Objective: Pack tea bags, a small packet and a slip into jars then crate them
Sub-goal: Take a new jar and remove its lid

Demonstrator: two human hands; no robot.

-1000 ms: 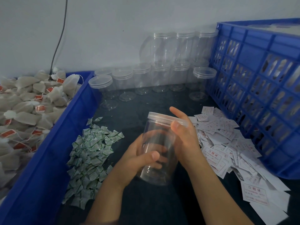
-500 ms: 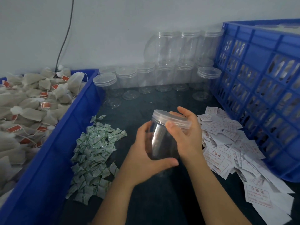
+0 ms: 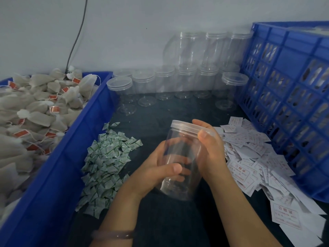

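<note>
**Dark work surface, clear lidded jar held in both hands**

On a dark surface point(image 3: 160, 220) set against a pale grey wall point(image 3: 142, 18), a clear plastic jar point(image 3: 179, 157) is held tilted in the middle foreground. Its body is gripped by the left hand point(image 3: 160, 172), with the thumb laid across the front, and fingers are seen through the wall. Its translucent lid point(image 3: 187, 126) is grasped by the right hand point(image 3: 210, 150), with the fingers curled over the rim. A bracelet point(image 3: 114, 235) is worn on the left wrist.

Just left of the jar, small packets point(image 3: 106, 163) with green print are heaped; the print cannot be read. Just right, white slips point(image 3: 249, 157) are piled, and "合格证" is printed in red on the nearest ones. Tea bags point(image 3: 35, 113) with red-orange tags, their writing too small to read, are heaped in a blue bin point(image 3: 58, 175) at the left. A slatted blue crate point(image 3: 288, 97) is placed at the right. Lidded clear jars point(image 3: 178, 82) are lined up along the wall, with more stacked on top. A dark cable point(image 3: 78, 32) is run down the wall
</note>
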